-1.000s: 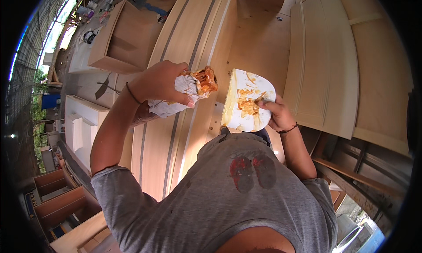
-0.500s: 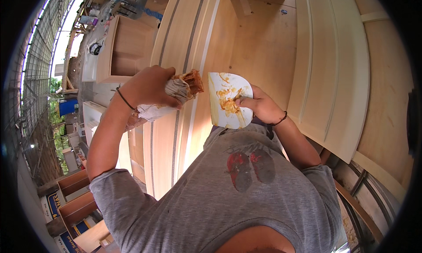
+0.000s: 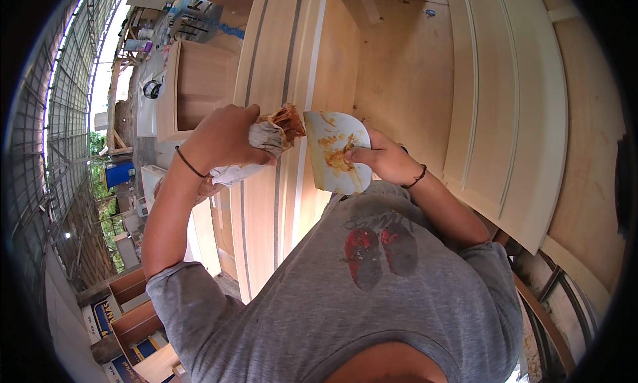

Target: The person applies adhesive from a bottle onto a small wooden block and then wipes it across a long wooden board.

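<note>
- Left hand clamped the wrapped pack, left of centre: probably soft, best held mid-wrapper.
- Right hand pinched the white scraper, mid-frame: seemingly light, slippery where smeared.

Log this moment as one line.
Left hand: gripping wrapped bundle, brown-smeared end exposed | right hand: holding white scraper, thumb on smeared face | bundle-scraper contact: unclear | nearby: dark-striped wooden panel

Left grip clasps crumpled packet, right grip smeared white spreader
</note>
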The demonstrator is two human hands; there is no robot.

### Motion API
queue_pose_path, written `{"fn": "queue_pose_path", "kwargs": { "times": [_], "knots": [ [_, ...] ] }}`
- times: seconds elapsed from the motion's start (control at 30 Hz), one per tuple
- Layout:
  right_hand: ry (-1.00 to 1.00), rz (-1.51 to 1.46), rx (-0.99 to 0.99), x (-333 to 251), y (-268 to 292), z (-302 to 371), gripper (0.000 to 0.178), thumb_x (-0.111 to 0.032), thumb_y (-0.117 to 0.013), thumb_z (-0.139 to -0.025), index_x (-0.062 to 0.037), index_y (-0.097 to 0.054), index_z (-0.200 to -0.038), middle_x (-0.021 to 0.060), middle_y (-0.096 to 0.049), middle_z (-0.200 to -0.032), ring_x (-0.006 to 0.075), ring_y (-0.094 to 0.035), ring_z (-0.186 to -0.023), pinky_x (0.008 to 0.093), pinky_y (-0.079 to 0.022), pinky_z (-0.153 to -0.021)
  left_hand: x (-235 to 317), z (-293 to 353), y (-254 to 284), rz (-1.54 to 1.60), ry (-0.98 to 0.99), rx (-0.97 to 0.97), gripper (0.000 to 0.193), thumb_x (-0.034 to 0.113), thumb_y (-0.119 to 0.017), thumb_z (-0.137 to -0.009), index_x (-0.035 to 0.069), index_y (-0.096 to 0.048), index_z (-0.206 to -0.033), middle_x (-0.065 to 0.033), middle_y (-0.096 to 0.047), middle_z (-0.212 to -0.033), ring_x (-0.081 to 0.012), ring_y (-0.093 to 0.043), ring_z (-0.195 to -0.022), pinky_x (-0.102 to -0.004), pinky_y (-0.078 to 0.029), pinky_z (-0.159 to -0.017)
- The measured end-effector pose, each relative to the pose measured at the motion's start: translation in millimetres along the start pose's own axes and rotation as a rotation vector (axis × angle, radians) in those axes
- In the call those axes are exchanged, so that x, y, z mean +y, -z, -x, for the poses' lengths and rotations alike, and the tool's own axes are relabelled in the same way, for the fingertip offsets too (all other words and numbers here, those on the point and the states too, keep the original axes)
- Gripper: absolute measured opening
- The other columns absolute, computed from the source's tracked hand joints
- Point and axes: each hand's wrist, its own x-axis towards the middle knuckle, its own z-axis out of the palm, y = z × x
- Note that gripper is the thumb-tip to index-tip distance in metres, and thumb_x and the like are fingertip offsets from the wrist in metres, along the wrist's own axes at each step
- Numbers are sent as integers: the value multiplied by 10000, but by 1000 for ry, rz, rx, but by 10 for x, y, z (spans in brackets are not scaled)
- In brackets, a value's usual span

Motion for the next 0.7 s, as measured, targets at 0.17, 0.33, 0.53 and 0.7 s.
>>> {"fn": "queue_pose_path", "kwargs": {
  "times": [0.17, 0.33, 0.53, 0.7],
  "knots": [
    [-29, 26, -12, 0, 18, 10, 427, -32, -547, -873, 48, -504, -1291, 124, -645, -1166, 187, -604, -1059, 333, -480, -928, 79, 1, 37, -4, 34, -19, 639, 402, -866, -556, -49, -607, -928, -264, -655, -811, -411, -665, -812, -418, -513, -739],
    [-30, 6, 20, -19, -12, 24, 435, -30, -544, -872, 47, -495, -1298, 123, -648, -1159, 185, -609, -1046, 325, -483, -924, 81, -7, 9, -3, 43, 4, 645, 392, -869, -558, -47, -607, -951, -253, -661, -813, -406, -668, -807, -417, -515, -736],
    [144, -95, 72, -80, 77, -96, 450, -24, -540, -885, 37, -470, -1325, 118, -638, -1171, 171, -600, -1066, 321, -476, -932, -59, -64, -70, 153, -43, 209, 620, 356, -878, -575, -30, -604, -975, -215, -677, -858, -363, -679, -831, -393, -518, -752],
    [243, 93, 124, -391, 181, -169, 491, -31, -520, -921, 18, -399, -1395, 115, -606, -1228, 174, -575, -1120, 320, -449, -970, -113, -152, -199, 395, -75, 392, 633, 358, -893, -584, -20, -601, -998, -193, -679, -892, -347, -676, -846, -394, -516, -762]
  ]
}}
